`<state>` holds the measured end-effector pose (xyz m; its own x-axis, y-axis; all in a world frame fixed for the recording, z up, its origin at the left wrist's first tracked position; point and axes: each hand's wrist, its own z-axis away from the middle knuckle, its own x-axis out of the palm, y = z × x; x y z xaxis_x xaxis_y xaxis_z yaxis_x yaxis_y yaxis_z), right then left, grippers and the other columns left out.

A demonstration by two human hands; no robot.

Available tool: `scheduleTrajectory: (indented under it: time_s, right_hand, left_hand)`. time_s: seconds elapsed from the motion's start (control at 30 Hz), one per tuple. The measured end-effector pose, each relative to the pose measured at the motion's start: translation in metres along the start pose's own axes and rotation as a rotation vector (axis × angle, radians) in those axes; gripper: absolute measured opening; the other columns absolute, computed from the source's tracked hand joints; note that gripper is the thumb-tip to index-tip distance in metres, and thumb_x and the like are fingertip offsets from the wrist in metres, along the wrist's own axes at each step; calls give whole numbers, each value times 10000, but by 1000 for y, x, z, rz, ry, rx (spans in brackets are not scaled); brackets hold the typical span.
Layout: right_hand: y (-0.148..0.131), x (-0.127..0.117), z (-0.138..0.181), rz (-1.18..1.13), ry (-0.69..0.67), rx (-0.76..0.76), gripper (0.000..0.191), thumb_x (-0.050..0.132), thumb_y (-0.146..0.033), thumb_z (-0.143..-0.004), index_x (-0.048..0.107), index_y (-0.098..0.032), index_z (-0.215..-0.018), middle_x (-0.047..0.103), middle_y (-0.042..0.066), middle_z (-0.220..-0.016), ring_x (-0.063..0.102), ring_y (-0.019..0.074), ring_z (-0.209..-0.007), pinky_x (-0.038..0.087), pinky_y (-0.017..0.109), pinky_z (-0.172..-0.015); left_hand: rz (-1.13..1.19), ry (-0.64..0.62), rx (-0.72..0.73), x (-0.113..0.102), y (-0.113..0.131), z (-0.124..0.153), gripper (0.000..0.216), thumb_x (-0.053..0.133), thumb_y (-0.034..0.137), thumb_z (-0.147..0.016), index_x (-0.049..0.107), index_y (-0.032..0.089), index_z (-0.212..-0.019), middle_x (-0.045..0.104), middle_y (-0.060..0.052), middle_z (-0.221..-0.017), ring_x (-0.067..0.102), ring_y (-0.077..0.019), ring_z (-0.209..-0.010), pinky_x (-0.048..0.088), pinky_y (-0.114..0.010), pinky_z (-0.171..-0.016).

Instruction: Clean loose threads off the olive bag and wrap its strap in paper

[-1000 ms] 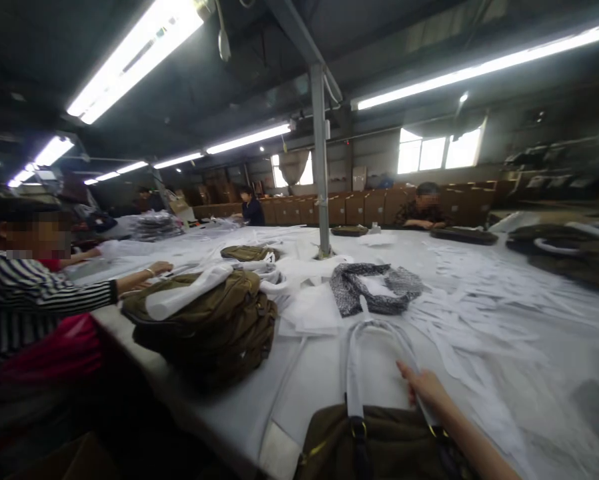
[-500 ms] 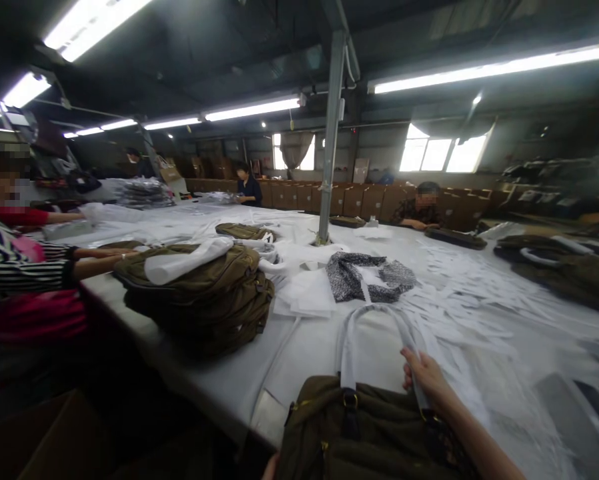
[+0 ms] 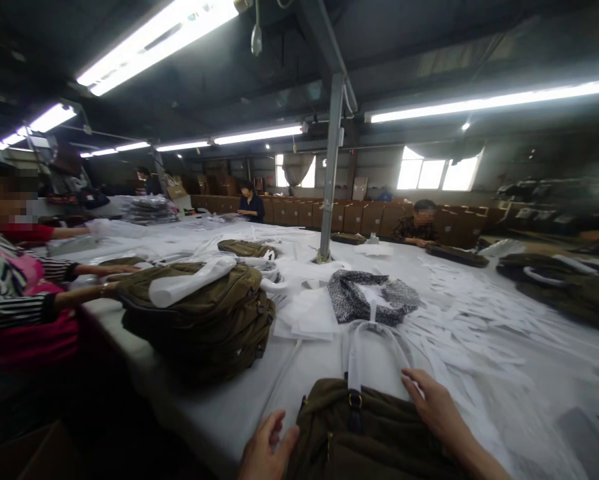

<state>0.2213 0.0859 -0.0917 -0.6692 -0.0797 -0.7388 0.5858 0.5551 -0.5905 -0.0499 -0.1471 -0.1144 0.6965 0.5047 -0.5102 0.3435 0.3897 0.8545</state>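
An olive bag (image 3: 379,437) lies at the near edge of the white surface (image 3: 509,373), right in front of the person, with its lower part cut off by the bottom of the view, so its own long axis cannot be told. Its top faces away from the person, and its white-wrapped handle (image 3: 355,353) lies flat on the surface as 1 long loop. The loop runs lengthwise from the bag towards the middle of the surface, and its closed end is just short of a patterned grey cloth (image 3: 347,300). The right hand (image 3: 432,407) lies flat on the bag's upper right part, released, with fingers stretched out and fingertips at the foot of the handle's right leg. The left hand (image 3: 264,450) is at the bag's left side with fingers loosely bent and touching the fabric; whether it grips cannot be told. To the left, along the surface's left edge, is a stack of olive bags (image 3: 204,320) with a white roll on top. A person in a striped sleeve (image 3: 14,303) reaches both arms towards it. Loose white strips (image 3: 459,327) cover the surface to the right, and a grey post (image 3: 331,167) rises from its middle.
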Motion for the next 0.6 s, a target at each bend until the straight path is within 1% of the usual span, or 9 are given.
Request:
scheduleTrajectory:
  time_s: [0.07,0.13,0.17,0.23,0.3,0.33,0.4,0.5,0.6]
  right_hand:
    - [-7,13,8,-13,-76,-54,367,361,-383,-859,613,-165,-1013,620,118,-1115,552,243,-1069,397,356,-967]
    - [-12,27,11,-13,-116,-74,360,381,-360,-859,606,-163,-1059,602,111,-1151,541,234,-1087,399,336,-966]
    - [-14,34,13,-6,-133,-78,356,392,-350,-857,603,-165,-1074,605,109,-1144,547,233,-1075,409,330,-951]
    - [-15,44,15,24,-161,-80,326,405,-341,-854,626,-186,-1037,645,97,-1049,588,235,-993,443,321,-887]
    - [-13,49,17,66,-171,-83,298,395,-341,-865,655,-217,-938,673,75,-904,620,228,-873,463,309,-807]
    - [-12,50,18,87,-167,-91,298,386,-340,-872,660,-225,-894,673,67,-853,624,223,-828,464,303,-777]
    - [-11,50,20,128,-147,-109,296,380,-332,-881,655,-228,-852,665,61,-808,618,213,-785,455,292,-747]
    - [-12,50,20,203,-131,-120,285,379,-313,-891,642,-221,-833,649,60,-791,605,208,-779,437,282,-725]
    - [-14,52,19,279,-144,-115,301,349,-297,-910,628,-217,-830,634,56,-789,594,203,-781,419,282,-719]
  left_hand:
    - [-82,-17,149,-4,17,-12,552,515,376,-723,493,122,-1213,546,-102,-1250,500,-239,-1138,381,-318,-986]
    - [-192,-64,293,2,35,-24,599,555,293,-682,462,145,-1255,468,-72,-1337,382,-229,-1243,266,-306,-1070]
    - [-248,-95,350,8,43,-31,628,568,259,-661,449,155,-1269,453,-64,-1350,359,-227,-1255,243,-304,-1081]
    - [-348,-158,422,23,51,-40,621,561,196,-644,462,190,-1257,500,-48,-1298,426,-212,-1187,308,-287,-1030]
    - [-416,-185,448,37,52,-46,475,513,143,-670,554,228,-1135,584,-25,-1150,514,-185,-1044,390,-255,-915]
    - [-434,-177,448,41,51,-47,392,480,121,-692,592,238,-1049,606,-17,-1071,536,-170,-979,405,-240,-862]
    - [-447,-138,440,45,46,-48,292,425,98,-735,612,237,-911,615,-11,-973,542,-155,-921,398,-226,-809]
    - [-465,-119,419,43,40,-51,218,424,118,-763,580,227,-870,620,-5,-938,544,-149,-895,381,-221,-770]
    - [-485,-164,397,40,37,-59,145,446,187,-794,571,227,-856,641,5,-896,569,-140,-856,383,-210,-710]
